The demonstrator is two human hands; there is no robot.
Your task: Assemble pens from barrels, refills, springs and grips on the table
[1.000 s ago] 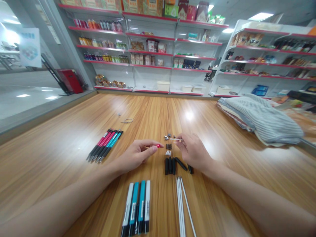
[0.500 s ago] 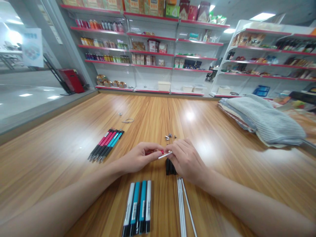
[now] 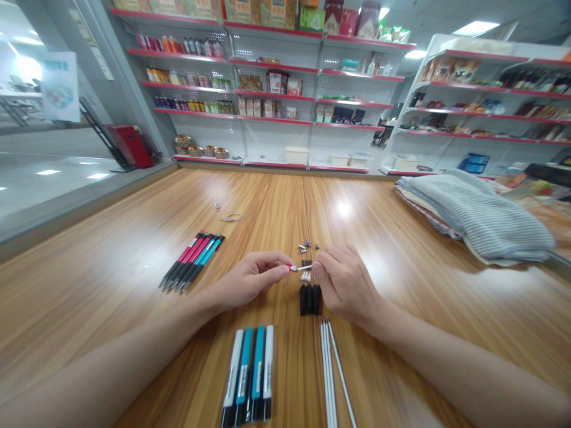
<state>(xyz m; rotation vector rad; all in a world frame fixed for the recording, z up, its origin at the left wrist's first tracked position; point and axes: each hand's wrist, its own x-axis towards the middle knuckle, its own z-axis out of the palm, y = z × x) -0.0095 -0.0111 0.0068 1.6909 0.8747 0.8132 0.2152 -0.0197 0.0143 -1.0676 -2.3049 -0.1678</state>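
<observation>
My left hand (image 3: pixel 255 279) is closed on a red pen barrel (image 3: pixel 290 267); only its end with a whitish tip shows past the fingers. A thin white pen refill (image 3: pixel 304 268) is pinched in my right hand (image 3: pixel 345 282), pointing left at the barrel's end. Whether the two touch I cannot tell. Below and between the hands lie black rubber grips (image 3: pixel 309 299), small white plastic parts (image 3: pixel 306 276) and small black parts (image 3: pixel 307 263). Metal pen tips (image 3: pixel 303 246) are scattered just beyond. Nearer me are several white refills (image 3: pixel 326 374) and blue and white pen barrels (image 3: pixel 257 362).
Red and blue pens (image 3: pixel 193 261) lie in a row at the left. Behind them are a thin ring-shaped loop (image 3: pixel 231 218) and a tiny metallic piece (image 3: pixel 217 205). Folded cloths (image 3: pixel 482 214) are piled at the right. Stocked shelves (image 3: pixel 272 68) stand beyond the table (image 3: pixel 267 190).
My right hand has moved slightly right, uncovering the white parts and black grips. The refill, tilted across the barrel's end before, now lies nearly level with it.
</observation>
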